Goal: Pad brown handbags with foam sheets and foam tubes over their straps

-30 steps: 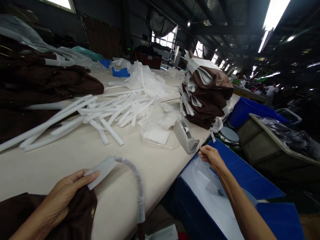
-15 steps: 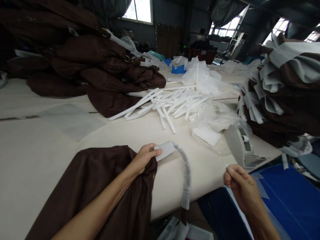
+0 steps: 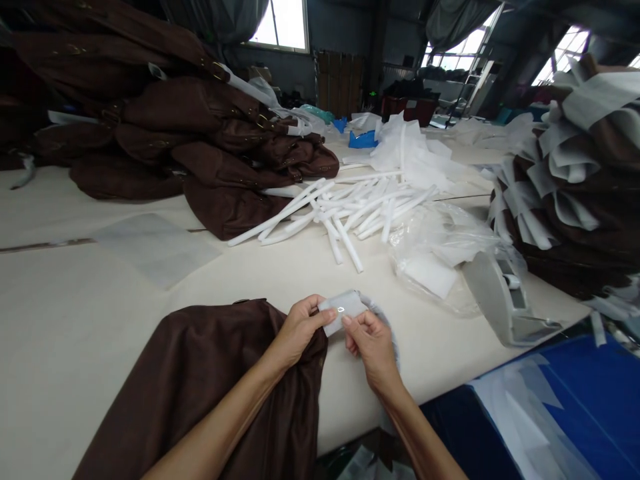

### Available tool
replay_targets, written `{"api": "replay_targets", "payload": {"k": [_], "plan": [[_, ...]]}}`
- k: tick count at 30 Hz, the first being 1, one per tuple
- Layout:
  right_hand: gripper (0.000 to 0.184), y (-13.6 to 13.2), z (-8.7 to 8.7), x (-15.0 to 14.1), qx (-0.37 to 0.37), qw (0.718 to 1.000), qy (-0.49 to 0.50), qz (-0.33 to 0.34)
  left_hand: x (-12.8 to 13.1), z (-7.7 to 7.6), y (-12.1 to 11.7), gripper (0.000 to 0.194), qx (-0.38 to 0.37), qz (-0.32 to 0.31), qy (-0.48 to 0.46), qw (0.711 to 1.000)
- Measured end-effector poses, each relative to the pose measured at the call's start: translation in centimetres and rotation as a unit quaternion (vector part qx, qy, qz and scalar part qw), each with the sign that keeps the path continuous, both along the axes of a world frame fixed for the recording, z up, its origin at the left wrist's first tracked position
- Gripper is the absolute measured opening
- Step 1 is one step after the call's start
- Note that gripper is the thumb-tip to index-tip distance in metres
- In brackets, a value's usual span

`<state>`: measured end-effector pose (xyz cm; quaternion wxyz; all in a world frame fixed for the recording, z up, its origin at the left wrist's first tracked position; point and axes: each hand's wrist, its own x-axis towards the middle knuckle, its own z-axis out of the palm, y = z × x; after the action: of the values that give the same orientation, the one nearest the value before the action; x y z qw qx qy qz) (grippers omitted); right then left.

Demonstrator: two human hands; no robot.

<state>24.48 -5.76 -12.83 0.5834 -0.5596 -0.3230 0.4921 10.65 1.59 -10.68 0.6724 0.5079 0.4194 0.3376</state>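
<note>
My left hand (image 3: 303, 327) is closed on a white wrapping sheet (image 3: 354, 301) folded round one end of a bag's strap, thumb on top. My right hand (image 3: 373, 343) has come up against the same sheet, fingers pinched at its lower edge. A small shiny bit of clear tape (image 3: 341, 309) shows on the sheet by the right thumb; its full extent is hidden. From the sheet the wrapped strap (image 3: 391, 327) curves down behind my right hand. Below my left hand the dark brown bag (image 3: 220, 373) lies over the table's front edge.
White foam rods (image 3: 345, 207) lie heaped mid-table (image 3: 100, 373). Right of them are a clear plastic bag (image 3: 435, 260) and a tape dispenser (image 3: 493, 293). Brown bags are piled at left (image 3: 190, 127) and right (image 3: 590, 193). A blue surface (image 3: 575, 400) sits lower right.
My right hand has moved left from near the tape dispenser to the wrapping sheet. The shiny bit of tape now shows there. My left hand keeps its hold.
</note>
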Motion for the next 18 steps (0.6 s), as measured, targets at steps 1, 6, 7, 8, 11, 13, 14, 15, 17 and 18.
{"api": "replay_targets", "payload": {"k": [1, 6, 7, 8, 11, 13, 14, 15, 17, 18], "plan": [[0.042, 0.1, -0.2, -0.1, -0.004, 1.0, 0.001, -0.005, -0.1, 0.1, 0.0, 0.032, -0.004, -0.002, -0.006, 1.0], [0.039, 0.6, -0.5, -0.3, -0.006, 1.0, 0.01, -0.003, -0.3, 0.3, -0.3, 0.032, -0.018, -0.023, -0.03, 0.999], [0.039, 0.7, -0.5, -0.3, -0.003, 1.0, 0.01, -0.002, -0.3, 0.3, -0.3, 0.033, -0.016, -0.026, -0.028, 0.999], [0.038, 0.7, -0.5, -0.3, -0.001, 1.0, 0.01, 0.0, -0.3, 0.3, -0.4, 0.035, -0.013, -0.027, -0.022, 0.999], [0.037, 0.6, -0.5, -0.1, 0.01, 1.0, 0.013, 0.011, -0.3, 0.2, -0.3, 0.038, -0.013, -0.012, -0.008, 1.0], [0.033, 0.6, -0.5, 0.1, 0.022, 0.999, 0.017, 0.031, -0.3, 0.2, -0.3, 0.038, -0.035, 0.003, -0.017, 0.999], [0.031, 0.6, -0.6, 0.2, 0.028, 0.998, 0.02, 0.043, -0.4, 0.3, -0.3, 0.038, -0.052, 0.007, -0.027, 0.998], [0.029, 0.7, -0.6, 0.2, 0.034, 0.998, 0.023, 0.055, -0.4, 0.4, -0.3, 0.037, -0.07, 0.008, -0.038, 0.997], [0.026, 1.0, -0.7, 0.1, 0.039, 0.996, 0.032, 0.069, -0.5, 0.5, -0.4, 0.037, -0.105, -0.003, -0.053, 0.993], [0.025, 1.2, -0.8, -0.1, 0.038, 0.996, 0.038, 0.07, -0.5, 0.6, -0.5, 0.037, -0.119, -0.01, -0.057, 0.991]]}}
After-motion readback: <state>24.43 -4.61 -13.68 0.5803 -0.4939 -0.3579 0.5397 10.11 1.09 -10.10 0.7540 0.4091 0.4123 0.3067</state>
